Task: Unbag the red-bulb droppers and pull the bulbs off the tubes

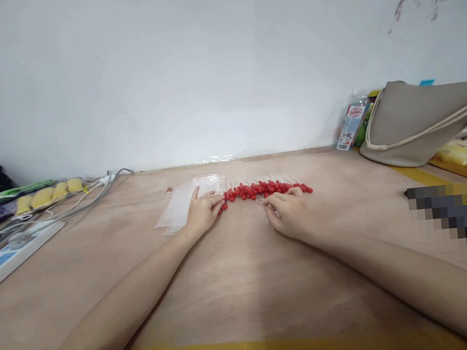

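Your left hand point(204, 212) lies flat, fingers loose, touching the red-tipped sticks point(265, 187). Your right hand point(289, 212) curls in there, can't tell if it's gripping any. The bottle label point(352, 122) is too tiny to read.

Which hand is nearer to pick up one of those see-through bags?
Left, most likely. The left hand rests on the edge of the clear bags, fingertips by the red-tipped sticks. The right hand sits farther off, at the middle of the row.

Matt wooden table point(244, 284), glossy red-tipped sticks point(265, 187), clear plastic bags point(182, 204).
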Available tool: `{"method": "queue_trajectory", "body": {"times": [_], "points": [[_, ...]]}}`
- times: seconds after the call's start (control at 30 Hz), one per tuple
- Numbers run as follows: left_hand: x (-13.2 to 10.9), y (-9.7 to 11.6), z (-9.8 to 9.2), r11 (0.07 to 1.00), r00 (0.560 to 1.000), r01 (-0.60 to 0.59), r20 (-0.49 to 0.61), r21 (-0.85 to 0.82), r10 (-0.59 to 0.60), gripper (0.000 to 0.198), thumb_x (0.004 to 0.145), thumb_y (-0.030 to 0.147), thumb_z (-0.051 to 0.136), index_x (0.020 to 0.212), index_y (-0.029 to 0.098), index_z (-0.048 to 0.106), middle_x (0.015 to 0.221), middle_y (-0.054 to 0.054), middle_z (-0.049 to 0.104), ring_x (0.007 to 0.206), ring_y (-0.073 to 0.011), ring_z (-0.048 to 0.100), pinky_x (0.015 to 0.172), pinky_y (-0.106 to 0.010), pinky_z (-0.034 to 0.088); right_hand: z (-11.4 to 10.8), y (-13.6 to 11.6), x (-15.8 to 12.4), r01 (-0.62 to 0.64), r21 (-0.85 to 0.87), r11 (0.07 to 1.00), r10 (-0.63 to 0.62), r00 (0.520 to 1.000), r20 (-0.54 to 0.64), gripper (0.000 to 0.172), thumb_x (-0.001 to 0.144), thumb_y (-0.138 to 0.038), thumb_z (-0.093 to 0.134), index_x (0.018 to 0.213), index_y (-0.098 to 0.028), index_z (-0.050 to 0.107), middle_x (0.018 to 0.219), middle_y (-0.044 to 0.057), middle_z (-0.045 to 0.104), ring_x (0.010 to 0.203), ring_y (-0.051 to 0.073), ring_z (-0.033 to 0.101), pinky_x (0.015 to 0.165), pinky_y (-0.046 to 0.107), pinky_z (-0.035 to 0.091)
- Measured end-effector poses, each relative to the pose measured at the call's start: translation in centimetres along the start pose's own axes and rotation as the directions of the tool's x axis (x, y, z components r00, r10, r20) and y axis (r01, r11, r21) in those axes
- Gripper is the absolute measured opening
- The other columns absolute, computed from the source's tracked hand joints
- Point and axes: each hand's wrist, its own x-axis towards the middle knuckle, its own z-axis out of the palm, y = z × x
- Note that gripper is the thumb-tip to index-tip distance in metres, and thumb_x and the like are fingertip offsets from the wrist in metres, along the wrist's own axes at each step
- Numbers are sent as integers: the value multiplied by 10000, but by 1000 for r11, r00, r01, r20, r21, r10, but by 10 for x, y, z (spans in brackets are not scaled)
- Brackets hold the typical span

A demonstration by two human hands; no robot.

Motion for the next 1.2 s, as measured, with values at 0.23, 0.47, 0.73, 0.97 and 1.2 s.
{"method": "queue_trajectory", "body": {"times": [0.23,0.47,0.73,0.97,1.2], "points": [[-7,3,-5,1000,990,20,143,15,-22,387,924,330,278,1231,226,490,1244,-29,549,1255,-211,387,1091,-485,128,14,-7,8,41,-154,987,-23,992,120,184,810,-161,429,742,-154,601,688,32,615,639,132,501,725,335,208],[3,3,-17,997,999,28,-17,-79,-29,389,906,329,314,1210,164,491,1249,-68,538,1254,-213,376,1067,-430,225,7,-11,7,-4,-65,998,19,971,237,299,828,-430,474,842,-183,643,821,56,624,783,176,508,780,364,216],[56,16,-12,995,992,78,103,-67,-70,243,803,380,486,883,188,611,955,-46,634,956,-209,557,868,-327,417,6,-11,7,-37,-15,999,40,957,287,421,847,-532,401,860,-197,656,853,63,604,811,178,495,761,360,225],[81,35,6,990,965,140,224,12,-139,306,761,476,509,807,191,609,905,-67,633,879,-241,575,769,-345,447,-2,-3,4,-12,89,996,-14,958,286,415,797,-569,466,894,-209,648,888,53,590,817,167,491,781,356,228],[85,45,13,978,953,184,226,96,-201,233,782,343,485,799,155,622,939,-119,641,966,-283,548,854,-411,400,3,0,3,115,71,991,-130,957,260,438,785,-591,476,790,-192,658,835,55,582,800,168,464,805,366,227]]}}
